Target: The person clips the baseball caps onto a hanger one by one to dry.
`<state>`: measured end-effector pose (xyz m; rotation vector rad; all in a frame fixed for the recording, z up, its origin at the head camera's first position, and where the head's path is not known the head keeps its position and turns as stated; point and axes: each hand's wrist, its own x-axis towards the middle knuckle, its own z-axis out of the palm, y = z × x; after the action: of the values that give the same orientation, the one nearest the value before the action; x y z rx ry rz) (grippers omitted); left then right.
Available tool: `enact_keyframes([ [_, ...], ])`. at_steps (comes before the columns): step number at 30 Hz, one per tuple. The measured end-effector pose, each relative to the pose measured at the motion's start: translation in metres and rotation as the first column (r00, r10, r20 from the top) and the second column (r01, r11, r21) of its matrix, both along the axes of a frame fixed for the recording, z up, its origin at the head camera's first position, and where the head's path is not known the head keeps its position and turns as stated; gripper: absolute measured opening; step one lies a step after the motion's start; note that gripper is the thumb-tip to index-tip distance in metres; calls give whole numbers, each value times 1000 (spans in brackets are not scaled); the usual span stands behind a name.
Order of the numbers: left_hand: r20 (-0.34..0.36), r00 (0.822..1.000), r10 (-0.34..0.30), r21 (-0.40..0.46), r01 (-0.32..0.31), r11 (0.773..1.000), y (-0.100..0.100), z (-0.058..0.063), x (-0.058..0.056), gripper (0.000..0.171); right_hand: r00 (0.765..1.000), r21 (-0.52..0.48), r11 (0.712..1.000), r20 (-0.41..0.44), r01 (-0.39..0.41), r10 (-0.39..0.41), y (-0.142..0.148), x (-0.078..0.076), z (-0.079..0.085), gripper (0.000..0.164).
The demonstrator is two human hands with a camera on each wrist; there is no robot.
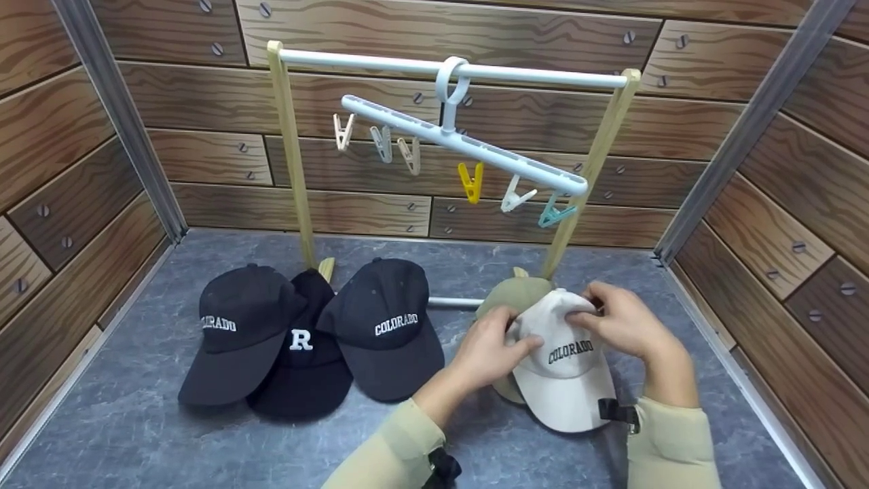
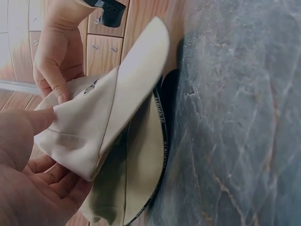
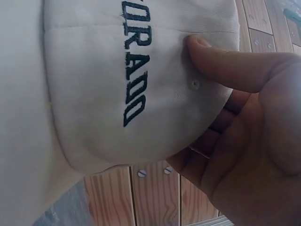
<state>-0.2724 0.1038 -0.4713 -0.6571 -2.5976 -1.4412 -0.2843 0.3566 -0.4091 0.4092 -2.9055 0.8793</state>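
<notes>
Both hands grip a white baseball cap (image 1: 567, 401) with dark COLORADO lettering, its brim toward the person. My left hand (image 1: 485, 350) holds the crown's left side, thumb on the front and fingers round behind, as the left wrist view shows. On the crown's upper right, my right hand (image 1: 628, 322) pinches the cloth; in the right wrist view its thumb (image 3: 225, 63) presses the front panel and the fingers curl behind. An olive-green cap (image 1: 509, 295) sits behind and under the white one, partly covered. In the left wrist view the olive cap's brim (image 2: 146, 160) shows below the white brim.
Left of the hands lie a black COLORADO cap (image 1: 383, 326), a black R cap (image 1: 305, 380) and another black cap (image 1: 241, 309), overlapping. Behind stands a wooden-legged rack with a white bar (image 1: 366, 62). A tilted clip hanger (image 1: 468, 146) hangs there with several clothespins, one yellow (image 1: 470, 183).
</notes>
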Motion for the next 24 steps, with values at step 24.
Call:
enact_keyframes([
  [24, -13, 1000, -6, 83, 7, 997, -28, 14, -15, 32, 995, -50, 994, -25, -100, 99, -35, -3, -2, 22],
])
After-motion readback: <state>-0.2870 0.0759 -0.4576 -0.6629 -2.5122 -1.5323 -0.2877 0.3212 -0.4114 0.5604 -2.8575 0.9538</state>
